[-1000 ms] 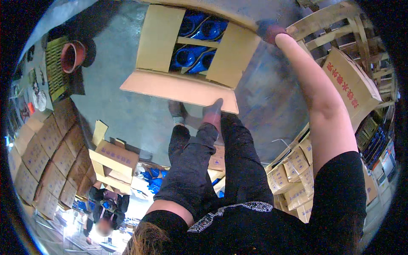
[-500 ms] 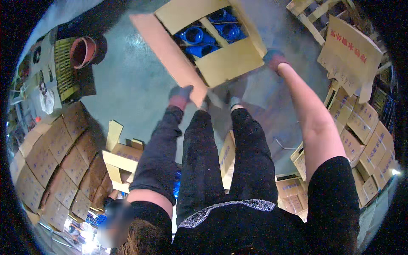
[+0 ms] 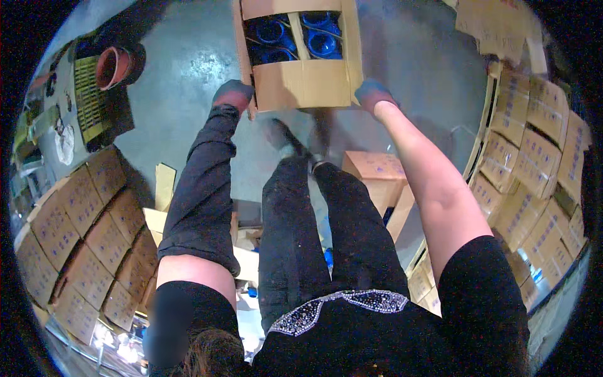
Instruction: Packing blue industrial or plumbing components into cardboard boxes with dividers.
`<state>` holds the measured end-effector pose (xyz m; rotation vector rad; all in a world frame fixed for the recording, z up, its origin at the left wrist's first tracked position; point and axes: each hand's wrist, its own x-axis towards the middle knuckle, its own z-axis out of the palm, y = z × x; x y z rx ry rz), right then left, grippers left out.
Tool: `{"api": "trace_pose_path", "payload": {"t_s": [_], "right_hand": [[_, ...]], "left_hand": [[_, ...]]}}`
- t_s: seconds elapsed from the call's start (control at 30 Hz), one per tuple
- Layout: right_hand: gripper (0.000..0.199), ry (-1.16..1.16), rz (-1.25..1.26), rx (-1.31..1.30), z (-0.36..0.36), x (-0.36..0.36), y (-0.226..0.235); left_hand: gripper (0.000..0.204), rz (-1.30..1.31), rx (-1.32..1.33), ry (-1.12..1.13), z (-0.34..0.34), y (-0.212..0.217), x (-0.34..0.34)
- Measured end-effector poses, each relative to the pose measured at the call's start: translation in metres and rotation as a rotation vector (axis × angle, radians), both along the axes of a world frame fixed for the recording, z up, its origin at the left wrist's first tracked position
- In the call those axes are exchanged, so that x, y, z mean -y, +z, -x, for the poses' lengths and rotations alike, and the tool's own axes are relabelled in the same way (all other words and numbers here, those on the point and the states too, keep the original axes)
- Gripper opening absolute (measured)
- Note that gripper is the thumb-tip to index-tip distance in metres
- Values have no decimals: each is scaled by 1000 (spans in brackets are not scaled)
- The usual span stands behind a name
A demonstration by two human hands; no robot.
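An open cardboard carton (image 3: 301, 85) is held out in front of me at the far middle, its top flaps folded outward. Inside, a cardboard divider (image 3: 298, 39) separates several shiny blue items (image 3: 322, 44) with round openings; their exact kind is unclear. My left hand (image 3: 233, 95), in a dark and reddish glove, is closed at the carton's near left edge, by the hanging side flap. On the opposite side, my right hand (image 3: 375, 95), gloved alike, grips the near right edge. The fingers of both hands are partly hidden by the carton.
Stacked closed cartons rise at the left (image 3: 94, 232) and right (image 3: 534, 151). A closed carton (image 3: 375, 166) stands just right of my legs. A reddish bucket (image 3: 112, 68) sits at the far left near a yellow-green slatted crate (image 3: 90, 103). Grey floor (image 3: 182, 69) lies around my feet.
The carton has swung from tilted to nearly square in front of me and shifted left. Both hands moved left with it. My feet have stepped, and the carton beside my right leg shows more.
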<state>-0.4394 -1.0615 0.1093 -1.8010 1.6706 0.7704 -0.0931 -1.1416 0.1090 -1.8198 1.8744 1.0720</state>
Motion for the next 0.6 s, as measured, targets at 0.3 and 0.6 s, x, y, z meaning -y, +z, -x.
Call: {"api": "trace_pose_path", "payload": {"t_s": [0.3,0.6], "right_hand": [[26,-79,-40,-19,-36,-122,-14],[26,-343,110,68,-70,-238,14]], "left_hand": [[39,-64,-95,70,-53,-4,-147],[31,-11,-114,-95,-77,10,-286]]}}
